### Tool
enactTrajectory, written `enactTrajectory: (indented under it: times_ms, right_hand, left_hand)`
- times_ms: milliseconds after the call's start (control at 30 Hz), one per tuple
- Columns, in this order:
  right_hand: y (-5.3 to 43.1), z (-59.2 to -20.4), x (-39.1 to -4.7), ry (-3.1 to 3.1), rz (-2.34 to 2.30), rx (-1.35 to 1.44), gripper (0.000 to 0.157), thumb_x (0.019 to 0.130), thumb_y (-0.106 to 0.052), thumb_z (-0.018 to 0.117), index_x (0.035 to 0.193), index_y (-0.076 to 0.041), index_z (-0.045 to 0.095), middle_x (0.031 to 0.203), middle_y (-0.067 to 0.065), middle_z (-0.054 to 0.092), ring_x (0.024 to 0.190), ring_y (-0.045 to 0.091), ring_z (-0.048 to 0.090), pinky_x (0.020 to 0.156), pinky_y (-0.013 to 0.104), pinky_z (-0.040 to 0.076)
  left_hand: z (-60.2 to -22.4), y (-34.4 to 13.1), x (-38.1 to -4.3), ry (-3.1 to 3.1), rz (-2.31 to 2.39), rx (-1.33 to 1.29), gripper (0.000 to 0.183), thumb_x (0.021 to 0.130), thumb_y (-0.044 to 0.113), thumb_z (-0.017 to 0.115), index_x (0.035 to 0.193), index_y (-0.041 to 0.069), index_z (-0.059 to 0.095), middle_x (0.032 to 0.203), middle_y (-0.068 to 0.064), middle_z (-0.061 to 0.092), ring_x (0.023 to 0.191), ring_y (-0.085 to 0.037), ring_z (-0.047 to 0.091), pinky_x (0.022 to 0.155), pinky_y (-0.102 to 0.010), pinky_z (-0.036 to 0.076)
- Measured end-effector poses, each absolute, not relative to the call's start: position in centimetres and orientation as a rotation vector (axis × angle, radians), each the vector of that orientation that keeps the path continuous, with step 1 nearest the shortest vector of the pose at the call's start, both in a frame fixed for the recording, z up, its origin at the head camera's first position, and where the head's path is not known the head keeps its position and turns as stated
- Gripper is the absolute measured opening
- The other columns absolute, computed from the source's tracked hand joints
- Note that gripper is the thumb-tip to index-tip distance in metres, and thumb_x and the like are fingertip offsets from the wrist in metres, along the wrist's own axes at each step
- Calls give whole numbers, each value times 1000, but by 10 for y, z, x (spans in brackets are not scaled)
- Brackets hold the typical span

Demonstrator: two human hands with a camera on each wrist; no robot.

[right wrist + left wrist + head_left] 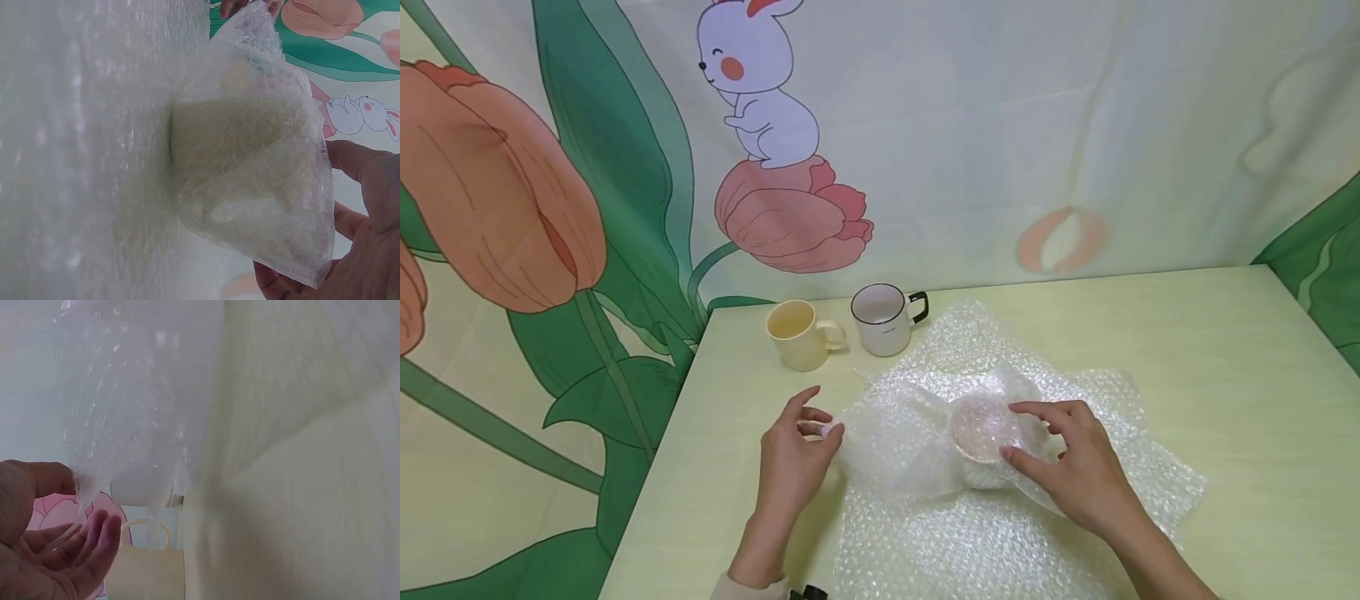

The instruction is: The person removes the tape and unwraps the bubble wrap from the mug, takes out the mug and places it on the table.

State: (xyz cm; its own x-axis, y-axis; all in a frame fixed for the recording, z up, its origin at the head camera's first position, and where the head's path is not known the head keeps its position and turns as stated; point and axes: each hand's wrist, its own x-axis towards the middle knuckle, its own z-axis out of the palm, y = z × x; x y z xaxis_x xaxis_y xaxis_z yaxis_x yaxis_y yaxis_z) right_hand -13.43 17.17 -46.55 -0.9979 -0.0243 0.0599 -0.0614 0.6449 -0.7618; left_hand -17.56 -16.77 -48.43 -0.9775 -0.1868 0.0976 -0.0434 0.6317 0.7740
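Observation:
A round-rimmed cup (pixel 983 432) stands upright, wrapped in a piece of bubble wrap (pixel 898 442) that covers its mouth and flares out to the left. My left hand (pixel 795 462) pinches the flared end between thumb and fingers, a little above the table. On the opposite side, my right hand (pixel 1078 467) holds the covered rim, thumb at the front and index finger behind. The right wrist view shows the pale side of the wrapped cup (pixel 240 144) through the film. Beneath it, more bubble wrap (pixel 940 542) lies flat.
A yellow mug (pixel 803 346) and a white mug (pixel 880 325) with a black rim and handle stand at the back left of the pale table (pixel 1247 375). Behind the table hangs a printed cloth (pixel 955 150) with tulips and a rabbit.

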Motion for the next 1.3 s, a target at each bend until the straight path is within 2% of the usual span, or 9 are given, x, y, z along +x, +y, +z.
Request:
enactTrajectory:
  times_ms: [133, 333, 533, 567, 733, 833, 967, 1100, 1300]
  right_hand:
    - [172, -466, -134, -2811, 1298, 77, 49, 86, -44, 84, 131, -31, 69, 123, 9, 57, 108, 24, 56, 79, 33, 48]
    - [172, -466, -134, -2807, 1296, 85, 49, 87, -43, 84, 131, -30, 69, 123, 9, 57, 109, 25, 57, 79, 33, 48]
    - [173, -466, -134, -2811, 1304, 79, 49, 87, -44, 83, 132, -30, 69, 126, 10, 57, 110, 26, 57, 79, 34, 49]
    - [173, -466, -134, -2813, 1307, 76, 49, 87, -45, 83, 132, -30, 68, 126, 10, 57, 111, 26, 57, 80, 34, 48]
    - [173, -465, -135, -2820, 1309, 73, 50, 87, -45, 83, 132, -30, 68, 126, 10, 56, 111, 26, 56, 79, 33, 48]
    - [173, -466, -135, -2821, 1300, 79, 50, 87, -45, 83, 132, -29, 69, 125, 11, 57, 110, 27, 57, 78, 33, 49]
    - [173, -466, -136, -2818, 1291, 88, 51, 87, -44, 83, 133, -27, 69, 125, 12, 57, 110, 28, 57, 78, 33, 49]
    - [173, -467, -136, -2808, 1296, 99, 50, 87, -43, 83, 133, -27, 69, 124, 12, 57, 110, 28, 57, 78, 34, 50]
    - [175, -469, -135, -2800, 1304, 111, 49, 88, -41, 83, 133, -27, 68, 125, 12, 57, 110, 28, 58, 79, 36, 51]
  left_hand:
    - [-478, -164, -176, -2683, -1212, 160, 60, 87, 16, 82, 142, 13, 59, 120, -7, 68, 109, -25, 67, 95, -40, 56]
    - [-461, -154, -174, -2656, -1026, 61, 59, 86, 20, 84, 140, 15, 63, 135, -8, 58, 126, -32, 52, 106, -51, 46]
    - [-442, -132, -169, -2608, -977, -187, 61, 85, 21, 86, 140, 15, 61, 135, -8, 57, 132, -30, 51, 129, -56, 19]
    - [-440, -127, -168, -2612, -979, -238, 64, 84, 23, 87, 141, 15, 61, 137, -7, 56, 132, -28, 51, 128, -54, 24]
    - [-433, -105, -166, -2714, -992, -518, 81, 81, 40, 89, 152, 21, 52, 152, -4, 51, 143, -26, 47, 128, -53, 25]
    - [-433, -93, -167, -2810, -962, -677, 92, 81, 49, 87, 159, 26, 43, 161, -3, 44, 151, -26, 40, 129, -58, 17]
    - [-437, -80, -172, -2915, -904, -832, 102, 80, 58, 84, 164, 28, 33, 168, -2, 35, 157, -25, 32, 128, -61, 15]
    - [-446, -70, -180, -2972, -881, -910, 106, 80, 62, 82, 164, 23, 31, 169, -1, 34, 157, -31, 31, 127, -63, 16]
    - [-454, -61, -189, -3024, -855, -920, 100, 80, 64, 81, 161, 24, 38, 164, 7, 43, 157, -31, 31, 123, -74, 6]
